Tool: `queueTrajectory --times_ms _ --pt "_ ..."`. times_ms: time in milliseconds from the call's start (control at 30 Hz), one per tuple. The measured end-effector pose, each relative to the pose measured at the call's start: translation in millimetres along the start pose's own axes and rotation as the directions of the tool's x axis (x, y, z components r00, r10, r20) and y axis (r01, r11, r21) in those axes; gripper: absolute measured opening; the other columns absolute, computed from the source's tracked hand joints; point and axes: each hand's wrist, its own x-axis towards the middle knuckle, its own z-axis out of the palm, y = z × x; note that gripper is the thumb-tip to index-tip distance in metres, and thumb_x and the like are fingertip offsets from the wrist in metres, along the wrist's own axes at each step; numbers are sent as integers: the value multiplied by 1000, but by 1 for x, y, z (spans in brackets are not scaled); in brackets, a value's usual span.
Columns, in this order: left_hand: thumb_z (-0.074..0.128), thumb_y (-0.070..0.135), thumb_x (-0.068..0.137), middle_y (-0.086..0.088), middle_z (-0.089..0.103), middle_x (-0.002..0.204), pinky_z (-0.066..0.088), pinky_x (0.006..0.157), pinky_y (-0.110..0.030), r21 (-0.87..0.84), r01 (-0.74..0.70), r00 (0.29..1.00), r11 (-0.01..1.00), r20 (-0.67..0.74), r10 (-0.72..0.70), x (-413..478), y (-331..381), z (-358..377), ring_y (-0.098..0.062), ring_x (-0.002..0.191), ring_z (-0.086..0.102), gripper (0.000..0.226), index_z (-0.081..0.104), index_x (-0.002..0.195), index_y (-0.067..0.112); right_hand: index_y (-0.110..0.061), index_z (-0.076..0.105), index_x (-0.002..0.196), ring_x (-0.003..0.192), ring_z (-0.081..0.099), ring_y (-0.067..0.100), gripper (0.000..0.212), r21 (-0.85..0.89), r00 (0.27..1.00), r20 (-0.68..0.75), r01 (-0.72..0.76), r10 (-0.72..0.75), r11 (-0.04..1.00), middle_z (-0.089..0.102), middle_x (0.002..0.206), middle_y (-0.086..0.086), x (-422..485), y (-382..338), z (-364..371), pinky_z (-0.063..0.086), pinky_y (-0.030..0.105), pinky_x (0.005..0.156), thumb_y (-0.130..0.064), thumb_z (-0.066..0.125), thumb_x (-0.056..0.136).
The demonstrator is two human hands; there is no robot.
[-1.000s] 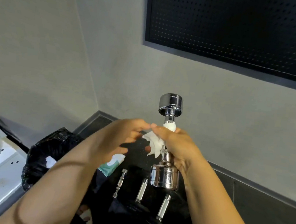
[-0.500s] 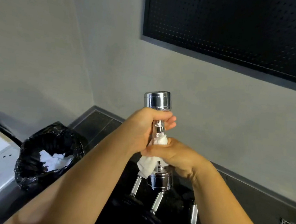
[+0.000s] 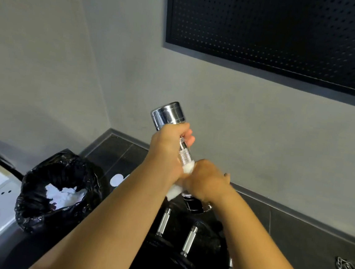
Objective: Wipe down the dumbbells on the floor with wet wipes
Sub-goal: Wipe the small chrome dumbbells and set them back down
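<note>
While our left grip (image 3: 166, 153) clamps the dumbbell (image 3: 167, 114) & right grip (image 3: 206, 183) holds the wet wipe (image 3: 188, 168) round its handle, wet chrome could slip thru, hitting floor dumbbells (image 3: 189, 240).

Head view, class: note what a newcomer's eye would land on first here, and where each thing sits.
The shiny chrome dumbbell held up at centre: the left hand grips its handle under the top head, the right hand wraps a white wet wipe round it lower down. Next, the black bin bag at lower left, crumpled white wipes inside.
</note>
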Motion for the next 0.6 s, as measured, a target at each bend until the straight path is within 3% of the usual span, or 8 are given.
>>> queueTrajectory --times_ms 67,133,233,300,400,433,500,600 --pt "58 11 87 0 56 61 48 63 -28 -16 92 980 996 178 -88 -1 3 -10 -12 54 55 12 54 75 12 -16 69 84 85 63 19 16 327 965 219 65 -143 943 70 87 2 1 8 -9 49 36 95 -31 74 79" --pt "55 13 84 0 52 57 46 58 -28 -54 170 926 984 351 -141 -1 6 -19 -12 47 48 13 51 72 11 -12 69 90 92 63 21 10 511 872 380 81 -309 856 70 93 5 2 14 -14 50 31 92 -19 71 84" --pt "55 16 75 1 51 57 46 56 -28 -59 256 842 965 503 -193 -2 13 -22 -12 45 46 9 50 69 12 -5 66 102 105 61 28 19 610 760 492 47 -425 791 68 104 12 5 17 -12 45 36 100 -14 65 86" --pt "55 12 77 -1 51 58 46 56 -29 1 194 869 981 464 -172 -3 12 -20 -12 45 46 8 50 72 11 -8 66 100 101 64 24 18 603 781 477 41 -402 796 71 101 7 7 17 -9 48 32 98 -14 68 84" --pt "55 3 86 -4 52 60 41 56 -29 65 19 966 998 255 -35 -4 2 -11 -13 49 46 14 52 75 10 -19 67 78 76 63 13 7 423 924 303 88 -233 902 69 70 -7 4 9 -6 52 21 81 -20 72 81" --pt "56 2 86 -3 52 60 40 56 -28 73 -35 986 997 167 22 -4 -2 -8 -13 50 46 16 53 73 11 -19 65 71 73 61 13 12 302 960 237 71 -147 951 65 63 -8 2 6 -5 50 25 86 -24 71 80" --pt "58 2 87 -2 51 61 39 57 -25 88 -95 995 992 -17 97 -3 -7 -1 -12 54 46 20 52 71 13 -19 58 67 75 56 18 18 -19 997 76 -25 26 1000 60 62 -7 -1 -3 -1 28 46 111 -28 63 81" --pt "57 4 89 0 45 60 36 54 -23 43 -56 983 997 -170 63 2 -7 2 -11 51 40 25 48 68 14 -18 50 69 78 56 20 21 -305 984 -155 -135 91 943 55 65 -5 -6 -13 7 -1 56 116 -31 61 81"
